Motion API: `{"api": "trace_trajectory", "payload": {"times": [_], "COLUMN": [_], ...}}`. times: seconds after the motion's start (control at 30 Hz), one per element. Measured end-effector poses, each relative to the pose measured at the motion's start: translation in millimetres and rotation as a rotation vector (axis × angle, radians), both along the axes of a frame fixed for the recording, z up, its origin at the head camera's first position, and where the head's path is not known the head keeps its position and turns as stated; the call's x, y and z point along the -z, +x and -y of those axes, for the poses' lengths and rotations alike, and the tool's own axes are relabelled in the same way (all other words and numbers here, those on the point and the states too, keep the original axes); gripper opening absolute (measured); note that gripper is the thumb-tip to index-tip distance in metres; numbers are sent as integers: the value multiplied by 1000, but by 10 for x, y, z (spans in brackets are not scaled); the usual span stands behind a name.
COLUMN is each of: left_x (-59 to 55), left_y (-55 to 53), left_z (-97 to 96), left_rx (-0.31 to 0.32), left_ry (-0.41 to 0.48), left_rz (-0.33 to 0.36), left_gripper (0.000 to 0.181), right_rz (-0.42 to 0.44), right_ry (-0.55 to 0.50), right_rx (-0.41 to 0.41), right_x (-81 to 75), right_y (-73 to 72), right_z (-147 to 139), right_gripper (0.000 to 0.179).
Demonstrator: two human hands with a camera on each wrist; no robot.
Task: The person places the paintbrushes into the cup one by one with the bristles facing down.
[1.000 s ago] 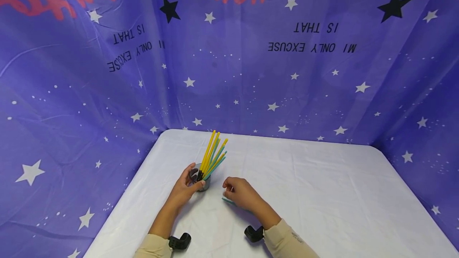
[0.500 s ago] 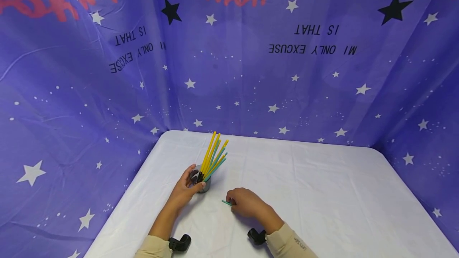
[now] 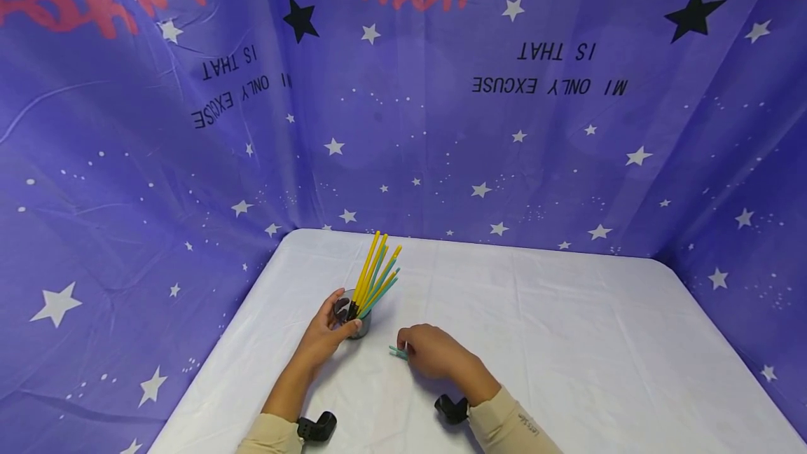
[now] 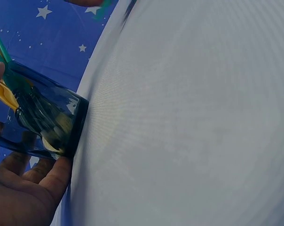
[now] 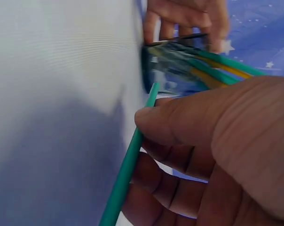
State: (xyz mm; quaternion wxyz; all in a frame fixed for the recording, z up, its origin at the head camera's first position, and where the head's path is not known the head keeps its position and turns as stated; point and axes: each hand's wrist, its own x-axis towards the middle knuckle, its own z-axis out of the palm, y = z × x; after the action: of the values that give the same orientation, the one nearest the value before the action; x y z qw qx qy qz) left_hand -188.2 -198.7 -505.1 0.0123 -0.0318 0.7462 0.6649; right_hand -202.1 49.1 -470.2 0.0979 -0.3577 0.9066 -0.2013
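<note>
My left hand (image 3: 323, 336) holds a clear dark cup (image 4: 52, 89) on the white table, fingers and thumb around its sides. Several paintbrushes with yellow (image 3: 368, 265) and teal (image 3: 382, 293) handles stand in it, leaning right, their thicker ends down inside. To the right of the cup, my right hand (image 3: 435, 352) pinches a thin teal paintbrush (image 5: 132, 153) between thumb and fingers. Only part of its handle shows; the rest runs out of the right wrist view. Two teal ends appear beside that hand in the head view; whether both are held, I cannot tell.
A white cloth covers the table (image 3: 567, 342). Purple star-printed curtains (image 3: 429, 125) hang behind it and on both sides. Black devices (image 3: 317, 427) are strapped at both wrists.
The right hand moved down and away from the cup to the teal paintbrush on the table and now pinches it, its end slightly raised. The left hand and cup have stayed put.
</note>
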Motion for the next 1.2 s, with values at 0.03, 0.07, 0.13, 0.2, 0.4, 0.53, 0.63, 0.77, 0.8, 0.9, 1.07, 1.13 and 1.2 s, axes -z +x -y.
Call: {"api": "trace_trajectory", "payload": {"times": [0.03,0.07,0.13,0.2,0.4,0.53,0.63,0.77,0.8,0.9,1.07,1.13,1.2], "left_x": [3,0,2,-3,2,-5,-3,-1,-1,-2,-2,-1,-1], "left_y": [-3,-2,-4,-3,-12,-19,-17,-14,-13,-8,1,-1,-4], "left_z": [2,0,-1,-7,-14,-15,-13,-10,-9,-9,-10,-11,-14], "left_rx": [0,0,0,1,3,0,0,1,2,3,2,1,-2], "left_ry": [-2,-4,-7,4,32,33,31,34,33,37,38,39,40], "left_rz": [-1,-1,-1,0,-6,-6,-1,0,1,6,10,5,0], "left_gripper": [82,82,83,83,83,83,84,84,83,83,81,81,81], "right_rz": [-5,-14,-47,-93,-147,-102,-84,-83,-84,-91,-81,-68,-54], "right_ry": [-12,-23,-49,-78,-174,-243,-311,-413,-446,-557,-811,-916,-1004], "right_rx": [-1,-4,-14,-32,-44,-18,3,71,94,161,210,195,181], "right_x": [-26,-54,-117,-184,-410,-552,-635,-697,-707,-724,-731,-731,-723], "right_y": [1,2,8,18,44,56,65,59,55,51,48,47,43], "right_z": [-5,-11,-24,-37,-66,-85,-96,-93,-86,-60,7,41,75], "right_gripper": [18,18,18,18,18,18,17,16,15,16,17,17,18]}}
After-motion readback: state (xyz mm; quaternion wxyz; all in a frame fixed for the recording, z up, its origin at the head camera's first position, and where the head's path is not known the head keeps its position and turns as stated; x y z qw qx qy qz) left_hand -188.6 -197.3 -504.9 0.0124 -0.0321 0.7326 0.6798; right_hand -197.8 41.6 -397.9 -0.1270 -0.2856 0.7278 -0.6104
